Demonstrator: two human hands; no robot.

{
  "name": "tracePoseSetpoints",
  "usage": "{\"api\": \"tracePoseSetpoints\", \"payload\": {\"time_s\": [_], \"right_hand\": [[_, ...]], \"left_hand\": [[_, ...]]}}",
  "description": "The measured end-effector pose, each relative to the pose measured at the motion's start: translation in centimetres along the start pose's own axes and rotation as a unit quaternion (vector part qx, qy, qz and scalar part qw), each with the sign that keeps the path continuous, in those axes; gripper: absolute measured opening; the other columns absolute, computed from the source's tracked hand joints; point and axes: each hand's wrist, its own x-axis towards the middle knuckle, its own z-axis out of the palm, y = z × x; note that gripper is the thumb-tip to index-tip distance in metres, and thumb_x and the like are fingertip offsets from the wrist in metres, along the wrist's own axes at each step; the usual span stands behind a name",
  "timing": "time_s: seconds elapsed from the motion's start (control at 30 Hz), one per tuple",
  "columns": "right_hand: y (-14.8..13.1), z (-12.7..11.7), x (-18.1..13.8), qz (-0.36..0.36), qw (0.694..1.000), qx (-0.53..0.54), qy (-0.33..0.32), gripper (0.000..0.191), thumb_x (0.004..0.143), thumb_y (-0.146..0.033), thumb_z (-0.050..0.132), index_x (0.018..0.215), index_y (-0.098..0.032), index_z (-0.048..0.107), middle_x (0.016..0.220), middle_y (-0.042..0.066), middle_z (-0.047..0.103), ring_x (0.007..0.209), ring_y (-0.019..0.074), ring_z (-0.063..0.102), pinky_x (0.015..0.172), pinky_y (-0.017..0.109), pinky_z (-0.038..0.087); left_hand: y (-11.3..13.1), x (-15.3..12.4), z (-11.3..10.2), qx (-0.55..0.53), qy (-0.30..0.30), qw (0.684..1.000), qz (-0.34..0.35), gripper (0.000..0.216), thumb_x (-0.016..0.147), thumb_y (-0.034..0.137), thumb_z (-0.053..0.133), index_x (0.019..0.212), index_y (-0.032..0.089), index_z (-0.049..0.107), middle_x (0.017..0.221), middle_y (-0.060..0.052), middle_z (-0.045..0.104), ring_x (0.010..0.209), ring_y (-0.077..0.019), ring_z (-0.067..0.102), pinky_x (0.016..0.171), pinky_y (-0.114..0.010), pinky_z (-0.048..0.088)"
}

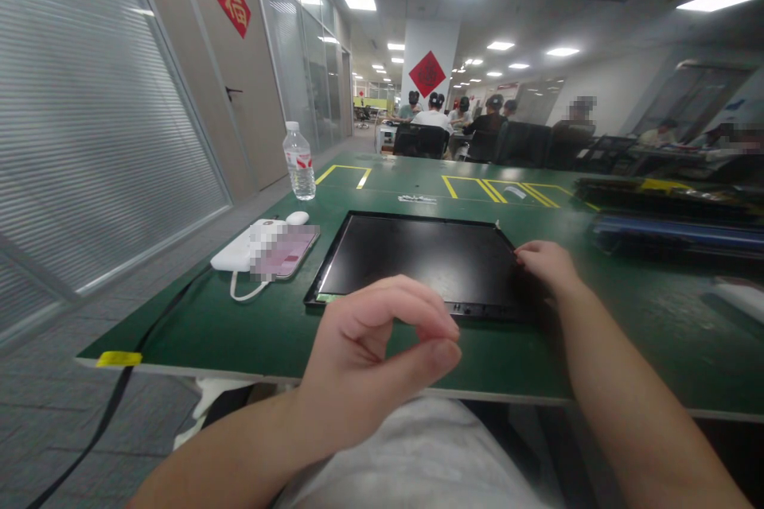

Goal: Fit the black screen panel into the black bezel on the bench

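Note:
A flat black display panel (411,254) in a thin dark frame lies face up on the green table. In front of its near edge my left hand (376,342) is raised, thumb and index finger curled together in a pinch. Anything between those fingertips is too small to make out. My right hand (549,266) is at the panel's right side, its fingertips pinched on the frame's edge; its other fingers are partly hidden. A tiny pale piece (497,224) sits at the panel's far right corner.
Left of the panel are a white power bank (239,246), a phone (295,254), a white mouse-shaped object (297,218) and an upright water bottle (300,163). Dark and blue-edged panels (674,235) lie at right. Yellow tape (119,359) crosses a black strap. People sit farther back.

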Motion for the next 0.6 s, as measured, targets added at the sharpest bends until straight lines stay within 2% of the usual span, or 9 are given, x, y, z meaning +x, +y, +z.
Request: {"api": "tracePoseSetpoints", "payload": {"time_s": [0.3,0.5,0.6], "right_hand": [[0.31,0.09,0.35,-0.020,1.000,-0.009,-0.003,0.028,0.077,-0.026,0.060,0.094,-0.022,0.082,0.087,0.008,0.078,0.078,0.0235,0.071,0.075,0.032,0.052],[0.41,0.14,0.41,-0.016,1.000,0.003,-0.003,0.027,0.077,-0.026,0.061,0.094,-0.022,0.082,0.089,0.008,0.078,0.076,0.0228,0.071,0.074,0.032,0.051],[0.53,0.18,0.49,-0.019,1.000,0.005,-0.001,0.027,0.076,-0.026,0.062,0.093,-0.022,0.082,0.088,0.009,0.078,0.075,0.0225,0.070,0.075,0.032,0.052]], "left_hand": [[-0.35,0.11,-0.16,-0.065,-0.010,0.997,-0.035,0.001,0.083,0.021,0.083,0.084,0.021,0.083,0.086,-0.009,0.075,0.079,-0.0189,0.068,0.076,-0.031,0.055],[-0.56,-0.19,-0.46,-0.089,-0.030,0.992,-0.089,0.008,0.088,0.019,0.077,0.090,0.022,0.084,0.093,-0.009,0.076,0.088,-0.0205,0.067,0.081,-0.031,0.052],[-0.59,-0.24,-0.45,-0.092,-0.031,0.991,-0.097,0.007,0.088,0.021,0.078,0.091,0.021,0.083,0.093,-0.009,0.075,0.087,-0.0193,0.065,0.081,-0.030,0.051]]}}
